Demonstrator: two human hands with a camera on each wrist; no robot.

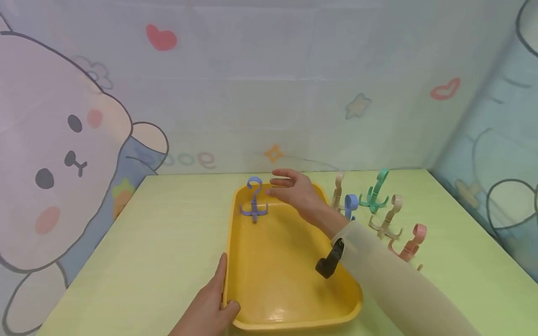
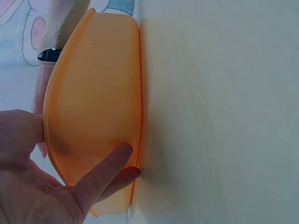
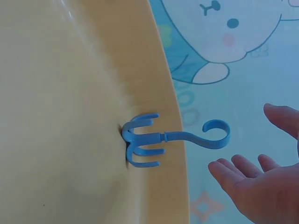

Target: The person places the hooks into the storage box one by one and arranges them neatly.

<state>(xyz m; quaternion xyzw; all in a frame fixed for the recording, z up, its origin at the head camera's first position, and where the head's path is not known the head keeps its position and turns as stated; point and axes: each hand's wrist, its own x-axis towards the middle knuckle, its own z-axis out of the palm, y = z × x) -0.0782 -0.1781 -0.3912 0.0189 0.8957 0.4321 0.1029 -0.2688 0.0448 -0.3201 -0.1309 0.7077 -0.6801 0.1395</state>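
A yellow tray lies lengthwise on the table. My left hand holds its near left wall, thumb over the rim and fingers along the outside; the left wrist view shows these fingers against the wall. Inside the tray's far left corner stands a blue multi-prong hanging hook, its curled top rising above the rim. To the right of this hook my right hand hovers over the tray's far end, fingers spread and holding nothing. In the right wrist view, a gap separates the hand from the hook.
Right of the tray stand several similar hooks: a green one, a beige one, a pink one, another beige one and a blue one. The right forearm partly hides some. A printed cloth hangs behind the table.
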